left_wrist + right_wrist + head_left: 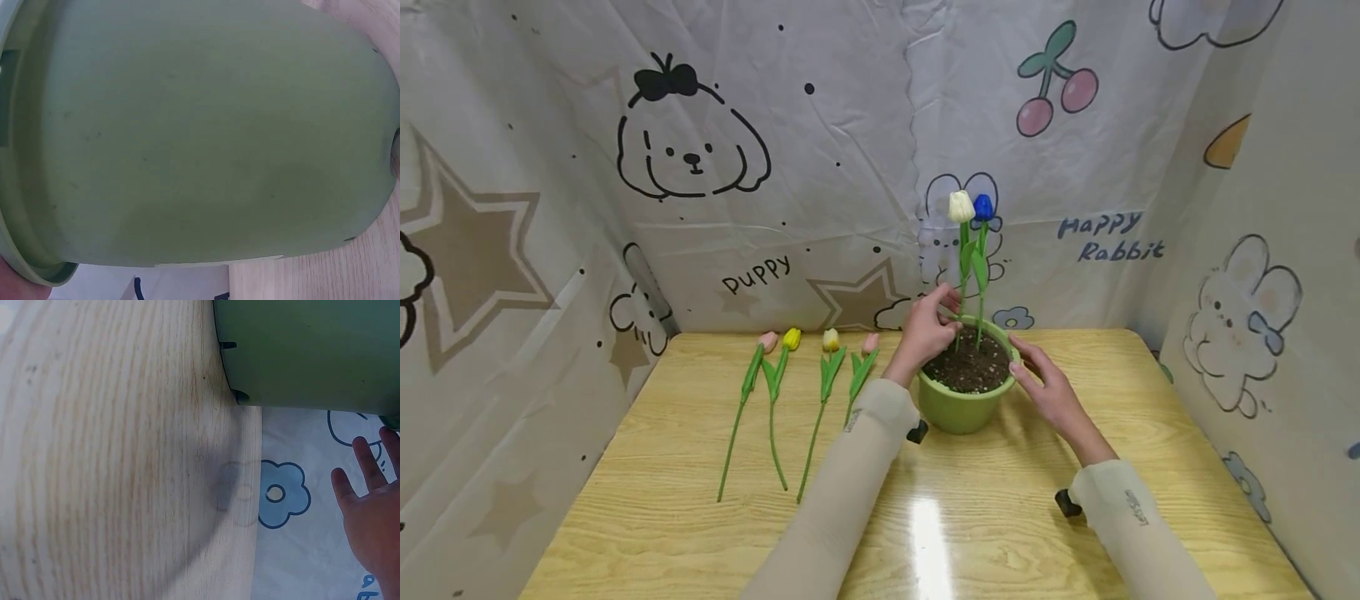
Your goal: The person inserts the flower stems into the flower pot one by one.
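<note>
1. The left hand (928,332) bends its fingers and thumb around the green stem of an upright white artificial tulip (966,265), low down, near the pot's rim.
2. The right hand (1051,392) is relaxed, fingers apart and nearly straight, its fingertips touching the rim across from the left hand.
3. Between the hands stands a round, light-green pot (958,414) with a thick rim; its wall fills most of the left wrist view.
4. Inside it, just beside the left hand's fingertips, dark speckled soil (973,372) bears the white tulip and, right next to it, an upright blue artificial tulip (980,271).
5. To the left of the left hand, four artificial tulips lie roughly side by side. Outward from the hand: a pink one (859,375) partly hidden by the sleeve (842,483), a white-and-yellow one (828,379), a yellow one (773,383) and another pink one (749,385).
6. Beneath both hands spreads a yellowish wood-grain table (1000,512).
7. Beyond the hands hangs a pale backdrop (850,133) printed with cartoon animals, stars and cherries.
</note>
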Motion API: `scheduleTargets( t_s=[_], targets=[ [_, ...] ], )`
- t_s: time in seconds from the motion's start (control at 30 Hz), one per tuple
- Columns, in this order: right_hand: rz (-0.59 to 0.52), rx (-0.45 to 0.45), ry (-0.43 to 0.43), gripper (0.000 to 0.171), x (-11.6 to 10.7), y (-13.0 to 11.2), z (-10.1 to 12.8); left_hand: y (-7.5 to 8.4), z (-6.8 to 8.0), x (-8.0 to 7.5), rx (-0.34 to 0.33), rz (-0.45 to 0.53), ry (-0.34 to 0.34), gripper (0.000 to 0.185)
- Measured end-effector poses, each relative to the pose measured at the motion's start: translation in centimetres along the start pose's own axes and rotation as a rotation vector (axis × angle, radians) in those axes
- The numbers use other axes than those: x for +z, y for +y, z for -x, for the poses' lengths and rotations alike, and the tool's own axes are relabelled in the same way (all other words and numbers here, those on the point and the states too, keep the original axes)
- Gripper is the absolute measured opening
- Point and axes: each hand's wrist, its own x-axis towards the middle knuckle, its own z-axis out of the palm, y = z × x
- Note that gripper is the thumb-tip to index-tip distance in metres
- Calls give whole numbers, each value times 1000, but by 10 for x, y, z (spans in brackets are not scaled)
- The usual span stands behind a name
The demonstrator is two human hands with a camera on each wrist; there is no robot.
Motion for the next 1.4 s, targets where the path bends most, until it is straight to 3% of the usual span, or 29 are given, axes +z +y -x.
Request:
scheduleTargets(
  t_s=[0.43, 0.77, 1.03, 1.4],
  targets=[
    [-10, 7, -12, 53, -2, -2, 0, 2, -1, 0, -25, -76, -23, 32],
    [-1, 7, -2, 52, -2, -2, -1, 3, -2, -2, -17, -75, -47, 32],
    [-7, 3, -2, 52, 0, 0, -2, 1, -3, 0, -45, -8, -49, 30],
    [-16, 4, 0, 52, 0, 1, -1, 0, -2, 2, -59, -17, -5, 36]
  ],
)
